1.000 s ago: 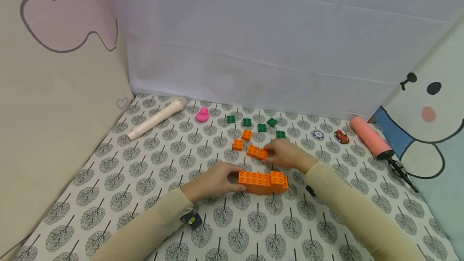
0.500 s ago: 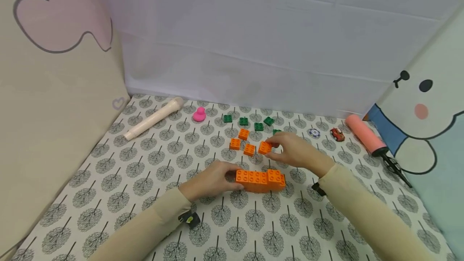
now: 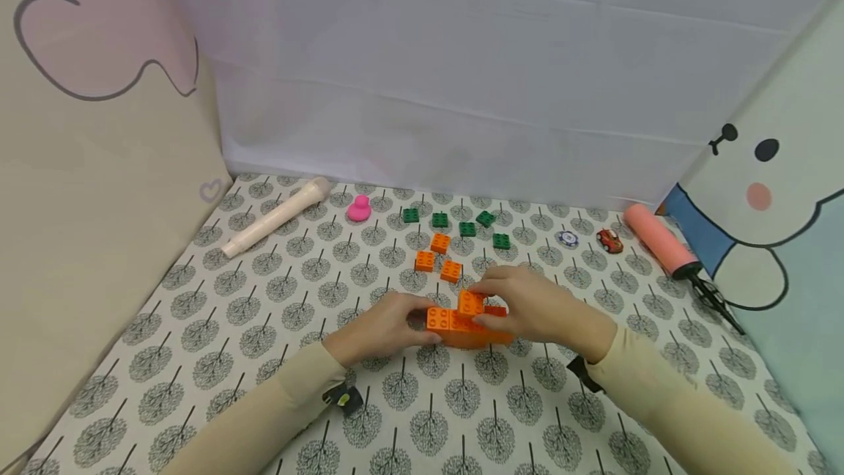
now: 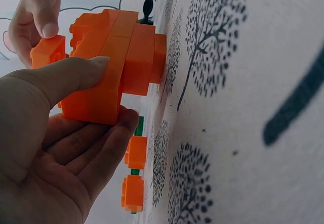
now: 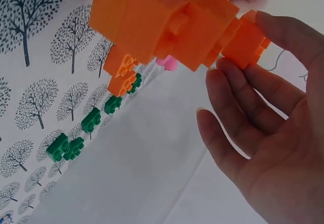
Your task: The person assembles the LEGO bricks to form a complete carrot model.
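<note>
My left hand (image 3: 382, 328) holds the left end of a joined row of orange toy building bricks (image 3: 464, 337), thumb on the near side and fingers behind. In the left wrist view this orange brick assembly (image 4: 104, 100) shows stacked layers, narrower near the tablecloth. Between thumb and fingertips, my right hand (image 3: 534, 306) pinches a single orange brick (image 3: 470, 303) over the middle of the row. The right wrist view has that brick (image 5: 245, 42) at the assembly's studded side; whether it is pressed fully on, I cannot tell. Three loose orange bricks (image 3: 451, 271) lie beyond.
Several green bricks (image 3: 467, 229) lie farther back on the tree-patterned cloth (image 3: 428, 402). A pink rubber duck (image 3: 359, 209) and a pale microphone-shaped stick (image 3: 277, 218) are at back left. At right sit a poker chip (image 3: 568, 239), a red toy car (image 3: 609, 241) and a pink cylinder with a black handle (image 3: 659, 240).
My right hand has picked up one orange brick from the loose group and brought it toward me, over the row. My left hand keeps its hold on the row's left end.
</note>
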`<state>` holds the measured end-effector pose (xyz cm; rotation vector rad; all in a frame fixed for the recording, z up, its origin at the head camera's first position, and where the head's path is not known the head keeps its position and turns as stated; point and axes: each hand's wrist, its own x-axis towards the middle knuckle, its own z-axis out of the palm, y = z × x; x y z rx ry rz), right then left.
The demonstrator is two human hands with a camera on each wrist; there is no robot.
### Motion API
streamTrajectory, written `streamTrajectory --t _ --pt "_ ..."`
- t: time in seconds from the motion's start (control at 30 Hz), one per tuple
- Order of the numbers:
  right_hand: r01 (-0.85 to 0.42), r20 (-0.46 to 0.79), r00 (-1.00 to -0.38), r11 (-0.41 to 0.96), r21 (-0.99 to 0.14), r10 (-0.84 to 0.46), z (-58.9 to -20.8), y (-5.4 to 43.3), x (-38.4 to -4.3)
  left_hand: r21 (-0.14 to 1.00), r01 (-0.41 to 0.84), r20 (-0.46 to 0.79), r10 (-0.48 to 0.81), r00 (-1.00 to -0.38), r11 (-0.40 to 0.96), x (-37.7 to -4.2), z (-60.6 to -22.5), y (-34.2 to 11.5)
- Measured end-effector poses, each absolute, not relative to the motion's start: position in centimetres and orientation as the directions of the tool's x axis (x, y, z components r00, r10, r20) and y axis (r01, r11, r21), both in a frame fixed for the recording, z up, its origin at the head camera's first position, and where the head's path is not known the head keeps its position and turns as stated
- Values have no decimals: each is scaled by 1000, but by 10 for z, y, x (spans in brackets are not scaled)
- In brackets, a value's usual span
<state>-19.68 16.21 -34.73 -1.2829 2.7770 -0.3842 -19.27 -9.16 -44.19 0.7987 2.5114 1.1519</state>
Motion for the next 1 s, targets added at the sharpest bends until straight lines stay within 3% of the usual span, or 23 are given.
streamTrajectory --t 0.4,1.0 --pt "-755 59 -644 622 -207 -763 -358 165 -192 748 355 -33 565 -825 561 -192 -441 -90" --pt "-740 60 -657 628 -240 -751 -368 169 -191 733 379 -17 572 -820 565 -192 -439 -90"
